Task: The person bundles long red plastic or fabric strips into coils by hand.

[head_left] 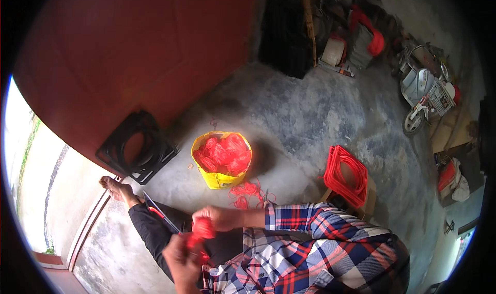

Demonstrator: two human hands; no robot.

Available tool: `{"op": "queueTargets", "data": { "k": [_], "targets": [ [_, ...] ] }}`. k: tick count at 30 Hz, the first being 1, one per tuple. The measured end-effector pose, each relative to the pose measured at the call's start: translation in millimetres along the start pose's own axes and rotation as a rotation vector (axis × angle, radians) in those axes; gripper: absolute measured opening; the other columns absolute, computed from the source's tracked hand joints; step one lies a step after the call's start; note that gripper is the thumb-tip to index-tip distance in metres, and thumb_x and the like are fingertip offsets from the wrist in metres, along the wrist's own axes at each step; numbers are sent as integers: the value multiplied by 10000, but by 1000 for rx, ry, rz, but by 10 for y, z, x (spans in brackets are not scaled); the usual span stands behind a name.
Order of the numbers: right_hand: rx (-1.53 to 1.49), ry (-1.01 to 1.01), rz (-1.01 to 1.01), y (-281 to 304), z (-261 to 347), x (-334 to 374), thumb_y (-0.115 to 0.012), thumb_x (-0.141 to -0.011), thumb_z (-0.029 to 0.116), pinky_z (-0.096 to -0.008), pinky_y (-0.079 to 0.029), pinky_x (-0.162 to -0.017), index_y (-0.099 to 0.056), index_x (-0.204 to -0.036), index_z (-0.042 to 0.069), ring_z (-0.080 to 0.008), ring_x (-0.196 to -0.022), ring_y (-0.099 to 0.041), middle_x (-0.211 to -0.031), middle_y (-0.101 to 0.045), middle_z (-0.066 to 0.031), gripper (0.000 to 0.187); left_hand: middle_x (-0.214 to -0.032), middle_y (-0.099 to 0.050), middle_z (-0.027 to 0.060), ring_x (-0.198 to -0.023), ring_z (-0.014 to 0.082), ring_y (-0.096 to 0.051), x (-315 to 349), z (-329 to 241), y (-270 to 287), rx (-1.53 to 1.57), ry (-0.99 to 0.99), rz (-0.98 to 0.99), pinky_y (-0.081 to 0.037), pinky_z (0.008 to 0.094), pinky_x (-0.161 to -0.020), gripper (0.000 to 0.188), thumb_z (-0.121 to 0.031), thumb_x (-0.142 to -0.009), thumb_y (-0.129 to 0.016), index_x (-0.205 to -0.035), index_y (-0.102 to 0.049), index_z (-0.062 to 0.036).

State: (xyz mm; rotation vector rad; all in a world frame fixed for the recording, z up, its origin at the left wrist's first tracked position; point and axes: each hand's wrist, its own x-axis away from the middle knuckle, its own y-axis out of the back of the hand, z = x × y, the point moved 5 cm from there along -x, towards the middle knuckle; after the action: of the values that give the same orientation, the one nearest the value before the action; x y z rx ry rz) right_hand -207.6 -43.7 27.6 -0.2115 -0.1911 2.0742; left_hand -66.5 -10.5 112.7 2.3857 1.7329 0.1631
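Note:
In front of my lap, both hands work at a bundle of red cord [203,228]. My right hand [219,219], its arm in a plaid sleeve, is closed around the upper end of the bundle. Lower and to the left, my left hand [182,255] is closed on the same cord, its fingers slightly blurred. A long thin grey strip [164,216] with a red line beside it lies across my dark trouser leg, near the left hand; its kind cannot be made out. Ahead stands a yellow bag [220,181] filled with red cord bundles [223,152].
Loose red cord [247,192] lies on the floor beside the bag. To the right, red square frames [347,178] are stacked on a cardboard box [368,201]. Black frames [137,148] lean by the red wall [139,41]. A scooter [421,90] stands far right.

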Motion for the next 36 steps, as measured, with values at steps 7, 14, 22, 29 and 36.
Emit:
{"op": "queueTargets", "data": {
  "k": [7, 14, 22, 29, 36],
  "targets": [
    [54, -129, -12, 21, 8, -74, -627, -936, 334, -241, -422, -628, -583, -767, 40, -36, -690, -475, -679, -534, 47, 341, -662, -590, 140, -594, 214, -622, 102, 76, -58, -262, -37, 239, -463, 304, -569, 141, 30, -727, -643, -865, -642, 1],
    [-67, -125, 15, -34, 132, 5, -645, -937, 236, -233, -477, -692, -622, -839, 40, -34, -757, -549, -768, -613, 26, 221, -818, -637, 177, -769, 386, -623, -71, 167, 170, -504, 13, 133, -500, 375, -659, 225, 68, -706, -588, -919, -617, -2],
    [4, -75, 153, -234, 438, -205, -644, -936, 256, -196, -424, -644, -574, -774, 64, -46, -659, -503, -715, -568, 33, 261, -761, -634, 119, -675, 256, -631, -83, 95, 624, -553, 36, -227, -493, 323, -638, 222, 49, -708, -652, -921, -634, -13],
    [71, -67, 138, -251, 320, -194, -630, -938, 351, -175, -361, -556, -562, -748, 85, -16, -597, -440, -681, -540, 52, 334, -722, -591, 2, -717, 60, -569, -120, -64, 704, 41, 137, -365, -484, 262, -638, 109, 16, -810, -622, -915, -624, -13],
    [-171, -194, 64, -119, 101, -315, -624, -939, 363, -185, -342, -539, -562, -738, 90, -17, -566, -413, -642, -501, 58, 344, -805, -648, 61, -671, 176, -618, 53, -85, 542, 180, 25, -21, -496, 312, -632, 180, 16, -730, -683, -906, -645, 19]
  ]
}}
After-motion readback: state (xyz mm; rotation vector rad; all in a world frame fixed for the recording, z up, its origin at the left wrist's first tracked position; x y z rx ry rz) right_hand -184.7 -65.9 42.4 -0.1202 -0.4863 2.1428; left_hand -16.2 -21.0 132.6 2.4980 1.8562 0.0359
